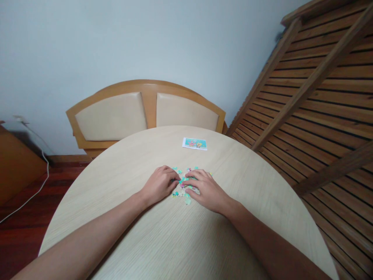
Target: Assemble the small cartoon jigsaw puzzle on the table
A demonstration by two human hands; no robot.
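A small heap of jigsaw puzzle pieces (182, 192) lies on the round table (163, 241), mostly teal and green, with some pink and pale ones. At the left side of the heap is my left hand (161, 182), palm down, its fingers loosely bent and their tips at the pieces. My right hand (205, 190) rests over the right part of the heap with fingers spread, hiding some pieces. Nothing shows as held in either hand. Beyond the heap lies a flat picture card (195, 144) with a teal background and cartoon figures.
Against the far table edge stands a wooden headboard-like panel (150, 105) with two cream pads. A slatted wooden frame (309, 97) leans at the right. On the left, a white cable (43, 179) runs down to the reddish floor (17, 241), beside an orange-brown piece of furniture (20, 167).
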